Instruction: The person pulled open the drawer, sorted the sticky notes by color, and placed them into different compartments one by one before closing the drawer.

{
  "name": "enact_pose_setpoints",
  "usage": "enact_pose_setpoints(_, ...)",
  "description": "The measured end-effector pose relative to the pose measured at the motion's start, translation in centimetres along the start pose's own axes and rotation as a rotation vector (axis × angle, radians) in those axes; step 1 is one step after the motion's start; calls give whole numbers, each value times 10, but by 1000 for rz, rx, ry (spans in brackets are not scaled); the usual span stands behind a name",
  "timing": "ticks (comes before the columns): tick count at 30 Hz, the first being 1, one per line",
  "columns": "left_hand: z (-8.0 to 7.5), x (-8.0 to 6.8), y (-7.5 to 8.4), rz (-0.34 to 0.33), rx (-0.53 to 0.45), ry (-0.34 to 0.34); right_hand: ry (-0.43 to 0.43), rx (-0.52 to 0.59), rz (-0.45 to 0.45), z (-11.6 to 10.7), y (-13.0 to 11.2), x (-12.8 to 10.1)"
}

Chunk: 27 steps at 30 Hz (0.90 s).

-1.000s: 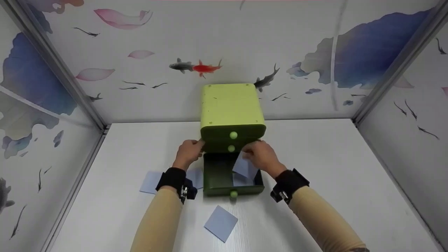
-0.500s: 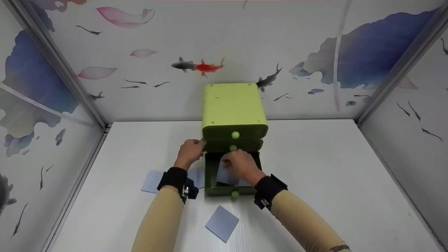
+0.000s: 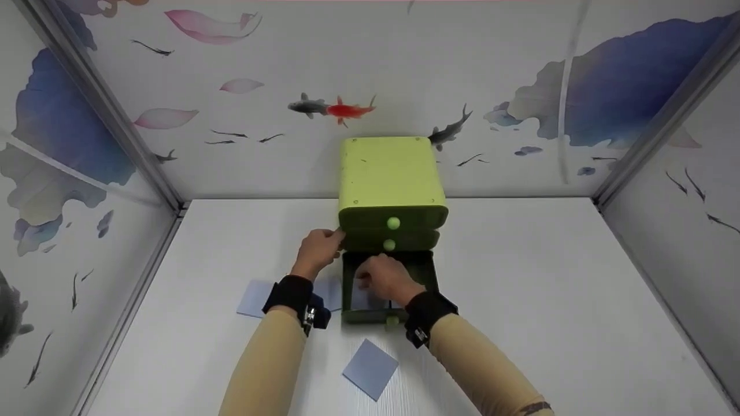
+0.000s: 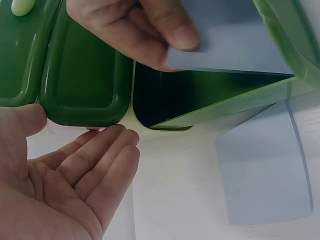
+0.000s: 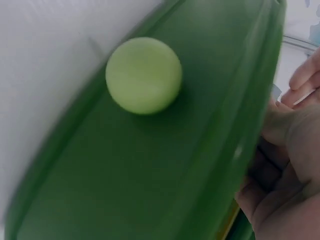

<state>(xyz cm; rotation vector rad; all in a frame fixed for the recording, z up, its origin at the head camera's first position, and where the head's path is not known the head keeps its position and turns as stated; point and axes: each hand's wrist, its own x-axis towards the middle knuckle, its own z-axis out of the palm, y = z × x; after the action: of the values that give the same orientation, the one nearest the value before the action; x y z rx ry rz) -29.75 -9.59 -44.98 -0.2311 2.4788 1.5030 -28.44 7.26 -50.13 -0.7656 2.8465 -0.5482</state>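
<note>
White tabletop [image 3: 549,300], walled on three sides by panels printed with fish, petals and blue leaves [image 3: 607,86]; metal posts stand at the two far corners. At the middle of the far edge sits a light green drawer cabinet [image 3: 390,173] with three drawers, each with a pale round knob; the upper two are closed, and the bottom drawer [image 3: 348,283], dark green, is pulled out toward the near edge. Right hand [image 3: 386,278] is down inside this drawer, thumb and fingers pinching a pale blue paper square [image 4: 235,47] that leans against the drawer's inner wall. Left hand [image 3: 317,252] rests beside the cabinet's left front corner, palm open, fingers straight and close together, gripping nothing. Another blue square [image 3: 370,368] lies flat on the tabletop near the drawer's front; more blue squares [image 3: 254,298] lie left of the drawer, partly hidden by the left wrist.
</note>
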Motion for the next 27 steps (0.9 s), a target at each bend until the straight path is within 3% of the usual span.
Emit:
enact_pose_setpoints(13,0,3,-1,1,15,9,-26,-28,69,13,2,4)
enact_pose_setpoints(27,0,4,-2,13,14,2,-22,-128,46,25,-2,4)
